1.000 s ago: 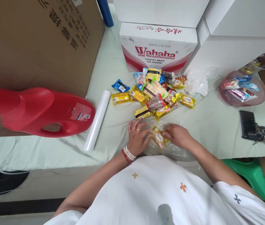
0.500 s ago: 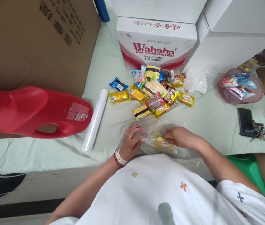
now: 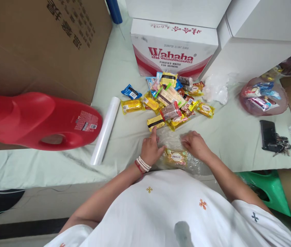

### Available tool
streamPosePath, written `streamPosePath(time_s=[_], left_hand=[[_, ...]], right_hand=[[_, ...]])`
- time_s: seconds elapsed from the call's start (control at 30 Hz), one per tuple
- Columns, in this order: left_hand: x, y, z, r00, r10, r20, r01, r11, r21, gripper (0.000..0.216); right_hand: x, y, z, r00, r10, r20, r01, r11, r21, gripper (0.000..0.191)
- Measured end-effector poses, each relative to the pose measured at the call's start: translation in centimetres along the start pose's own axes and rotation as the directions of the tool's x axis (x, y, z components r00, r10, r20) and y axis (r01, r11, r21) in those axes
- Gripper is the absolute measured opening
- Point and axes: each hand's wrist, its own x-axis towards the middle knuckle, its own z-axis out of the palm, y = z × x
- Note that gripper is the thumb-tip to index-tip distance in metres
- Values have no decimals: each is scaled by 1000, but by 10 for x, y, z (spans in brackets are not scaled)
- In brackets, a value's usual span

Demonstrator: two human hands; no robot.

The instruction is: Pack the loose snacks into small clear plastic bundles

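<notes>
A clear plastic bag [image 3: 186,164] lies on the pale green cloth just in front of me, with a yellow snack packet [image 3: 176,156] inside it. My left hand [image 3: 150,150], with a bead bracelet at the wrist, pinches the bag's left edge, its index finger stretched up toward the snack pile [image 3: 169,99]. My right hand [image 3: 194,144] has curled fingers closed on the bag's upper right edge. The pile of several wrapped snacks, mostly yellow with some blue and red, lies a short way beyond both hands.
A red jug [image 3: 45,120] lies on its side at the left, a white roll [image 3: 105,130] beside it. A brown carton [image 3: 45,44], a Wahaha box [image 3: 173,48] and white boxes [image 3: 258,37] stand behind. Right: crumpled plastic [image 3: 216,89], a pink bag of snacks [image 3: 263,97], phone and keys [image 3: 270,135].
The yellow packet has slid deeper into the bag, toward me. Both hands have shifted up to the bag's far edge, and the left index finger now points at the pile.
</notes>
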Motion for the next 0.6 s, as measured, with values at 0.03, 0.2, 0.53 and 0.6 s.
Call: streamPosePath(time_s=[0.03, 0.2, 0.53, 0.6], left_hand=[[3, 3, 0, 999, -29, 38, 28, 999, 31, 97], [12, 1, -5, 993, -20, 114, 10, 996, 87, 64], [-11, 6, -48, 845, 443, 298, -211, 790, -575, 30], [-13, 22, -33, 835, 460, 303, -259, 813, -521, 36]], right_hand=[[-3, -2, 0, 998, -56, 7, 56, 997, 44, 23], [-33, -26, -4, 896, -431, 110, 423, 902, 90, 33], [-39, -30, 14, 913, -386, 129, 378, 922, 87, 32], [-40, -25, 14, 923, -375, 84, 354, 916, 188, 33]])
